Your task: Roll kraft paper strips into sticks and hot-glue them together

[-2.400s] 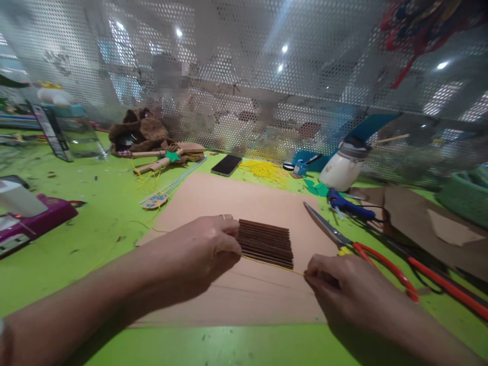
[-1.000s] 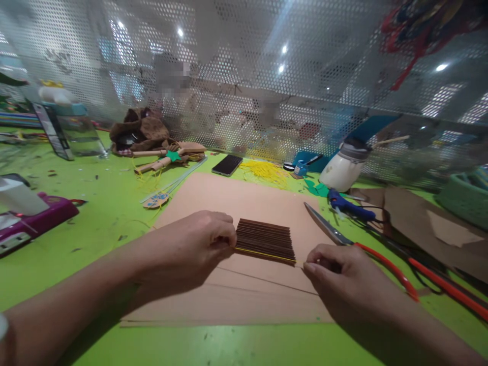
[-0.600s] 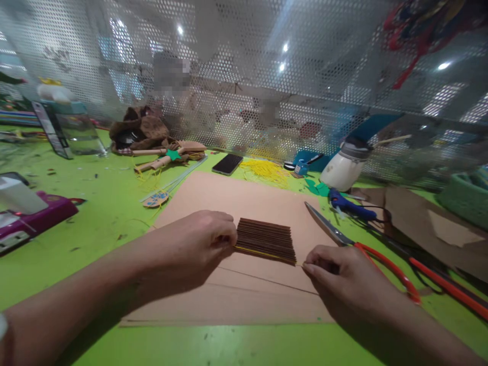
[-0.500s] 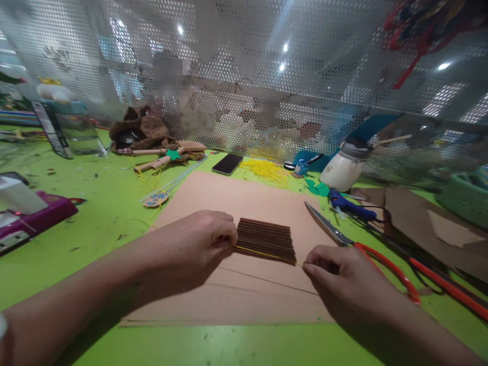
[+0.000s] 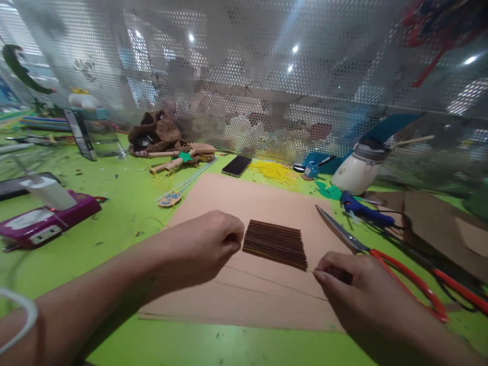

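While pinching yellow thread [image 5: 311, 270] in right hand [image 5: 356, 282], just off the right end of brown pleated piece [image 5: 275, 244], holding left hand [image 5: 219, 239] curled narrow right beside the opposite end; can't tell if gripping thread there too, or if touching the pleats; see brown pleated piece between both hands, over tan sheets [image 5: 236, 195], with a trace of yellow along its near edge; see red-handled scissors [image 5: 364, 247] just beyond right hand, with blades pointing away over the sheets; blue glue gun [image 5: 368, 211] past those; also see phone [image 5: 237, 166] and yellow strands [image 5: 276, 173] beyond the far edge, purple power strip [image 5: 72, 219] well apart at left on green surface [image 5: 244, 345].
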{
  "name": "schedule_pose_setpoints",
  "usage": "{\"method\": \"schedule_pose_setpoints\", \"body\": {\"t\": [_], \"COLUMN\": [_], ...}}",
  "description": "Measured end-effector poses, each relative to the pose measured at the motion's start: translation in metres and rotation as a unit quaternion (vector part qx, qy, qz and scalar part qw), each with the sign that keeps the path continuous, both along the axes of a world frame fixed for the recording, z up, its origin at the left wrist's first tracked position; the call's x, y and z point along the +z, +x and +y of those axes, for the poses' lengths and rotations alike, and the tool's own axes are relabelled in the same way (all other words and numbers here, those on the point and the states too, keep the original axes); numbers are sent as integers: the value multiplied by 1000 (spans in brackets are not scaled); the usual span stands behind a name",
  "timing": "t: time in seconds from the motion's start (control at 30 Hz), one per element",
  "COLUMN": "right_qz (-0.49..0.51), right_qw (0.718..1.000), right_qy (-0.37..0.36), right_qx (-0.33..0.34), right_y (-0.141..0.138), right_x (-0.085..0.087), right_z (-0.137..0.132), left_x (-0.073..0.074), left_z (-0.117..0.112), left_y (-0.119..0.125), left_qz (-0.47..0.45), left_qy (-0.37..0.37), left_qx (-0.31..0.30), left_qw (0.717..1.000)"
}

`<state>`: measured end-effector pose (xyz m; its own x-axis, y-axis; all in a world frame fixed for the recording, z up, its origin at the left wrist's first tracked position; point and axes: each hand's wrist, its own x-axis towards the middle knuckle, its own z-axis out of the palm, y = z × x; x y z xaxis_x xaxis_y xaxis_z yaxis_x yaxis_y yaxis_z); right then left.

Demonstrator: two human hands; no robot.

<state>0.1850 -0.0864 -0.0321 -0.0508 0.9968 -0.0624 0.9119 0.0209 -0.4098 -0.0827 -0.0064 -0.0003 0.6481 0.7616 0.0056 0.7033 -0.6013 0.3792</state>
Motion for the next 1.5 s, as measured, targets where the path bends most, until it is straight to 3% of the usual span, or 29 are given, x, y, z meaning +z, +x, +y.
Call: {"method": "schedule_pose_setpoints", "body": {"t": [0.27, 0.4, 0.8, 0.9, 1.0, 1.1, 1.17, 1.33, 1.5], "right_qz": [-34, -28, -14, -13, -4, 2, 7, 15, 19], "right_qw": [999, 999, 1000, 1000, 1000, 1000, 1000, 1000, 1000], "right_qy": [-10, -36, -16, -9, -4, 4, 5, -2, 6], "right_qx": [-1, 2, -9, -13, -15, -16, -13, 2, 10], "right_y": [-1, -1, -1, -2, -3, -3, -3, -1, 3], "right_x": [1, 5, 6, 8, 10, 12, 13, 13, 12], "right_z": [-2, -1, 1, 0, 0, 0, 1, 2, 4], "left_x": [-2, -1, 6, 15, 24, 23, 17, 1, 1], "left_z": [1, 8, 31, 37, 41, 37, 32, 16, 11], "left_y": [-1, -6, -20, -24, -24, -16, -6, 23, 36], "left_qz": [16, 32, 87, 74, -5, -101, -114, -16, 29], "left_qy": [9, -13, -17, -5, 24, 38, 26, 44, 99], "left_qx": [12, -1, -22, -40, -10, -25, -60, -93, -120], "left_qw": [1000, 999, 996, 996, 1000, 994, 991, 995, 987]}}
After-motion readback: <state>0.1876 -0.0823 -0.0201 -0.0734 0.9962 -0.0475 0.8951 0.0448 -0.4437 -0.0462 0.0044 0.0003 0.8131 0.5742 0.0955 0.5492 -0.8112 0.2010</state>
